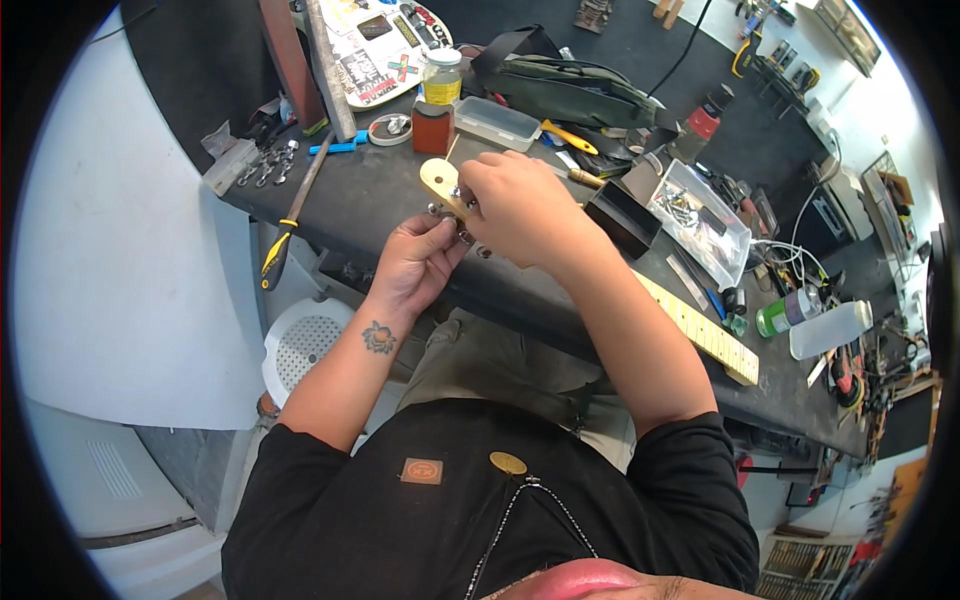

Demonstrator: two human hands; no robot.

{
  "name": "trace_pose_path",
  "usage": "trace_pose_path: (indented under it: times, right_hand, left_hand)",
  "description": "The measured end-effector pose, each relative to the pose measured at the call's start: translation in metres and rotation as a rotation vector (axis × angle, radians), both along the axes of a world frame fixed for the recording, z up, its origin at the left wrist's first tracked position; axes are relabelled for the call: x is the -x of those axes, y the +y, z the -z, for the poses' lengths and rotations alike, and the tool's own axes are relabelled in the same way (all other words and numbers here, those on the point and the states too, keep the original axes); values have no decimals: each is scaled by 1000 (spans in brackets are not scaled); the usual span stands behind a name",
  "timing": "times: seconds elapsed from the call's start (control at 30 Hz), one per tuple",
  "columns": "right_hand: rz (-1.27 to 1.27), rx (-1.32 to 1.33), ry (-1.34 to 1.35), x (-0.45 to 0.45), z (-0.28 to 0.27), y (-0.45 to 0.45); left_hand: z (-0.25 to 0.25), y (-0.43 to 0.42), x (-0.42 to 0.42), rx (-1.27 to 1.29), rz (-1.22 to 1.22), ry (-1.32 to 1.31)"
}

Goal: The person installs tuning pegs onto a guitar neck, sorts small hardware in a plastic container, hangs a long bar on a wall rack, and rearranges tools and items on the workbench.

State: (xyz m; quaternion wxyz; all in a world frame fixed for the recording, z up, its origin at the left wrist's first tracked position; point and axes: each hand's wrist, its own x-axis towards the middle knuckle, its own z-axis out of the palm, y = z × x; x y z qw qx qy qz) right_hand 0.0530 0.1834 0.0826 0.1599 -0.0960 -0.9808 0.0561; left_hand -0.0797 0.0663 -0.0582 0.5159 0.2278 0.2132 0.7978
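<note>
A black shirt (430, 530) fills the foreground as a person's left hand (425, 255) and right hand (522, 205) meet, both clamped on the headstock (440, 178) of a guitar neck (700, 328) over a dark surface (345, 205), a yellow-labelled jar (442, 82) beyond.

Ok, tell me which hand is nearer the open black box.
Right: the right hand, at the guitar headstock, is left of the open black box; the left hand is farther left.

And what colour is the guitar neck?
The guitar neck is pale yellow, showing in the head view.
</note>
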Motion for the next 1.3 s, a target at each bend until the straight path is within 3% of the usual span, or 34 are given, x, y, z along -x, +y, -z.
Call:
trace_pose_path:
  times: [0.13,0.23,0.33,0.63,0.83,0.93,1.03,1.3]
  right_hand:
    - [-86,260,146,-3,10,4]
    - [60,181,272,-3,9,-3]
    - [202,-49,9,-4,3,-7]
    - [70,11,30,1,3,-3]
    - [-50,420,144,-5,3,-3]
    - [105,66,298,-6,6,-9]
    - [174,80,97,-4,4,-8]
    - [96,-72,109,1,6,-6]
  left_hand:
    - [6,0,3,-19,6,-3]
    - [3,0,1,-28,-3,10]
    - [4,1,0,-24,-6,8]
    - [-2,-1,-2,-29,3,-46]
    - [6,0,2,-45,12,-26]
    - [4,0,0,-38,1,-42]
    - [2,0,-1,-41,0,-53]
    - [0,-1,-1,-30,-2,-33]
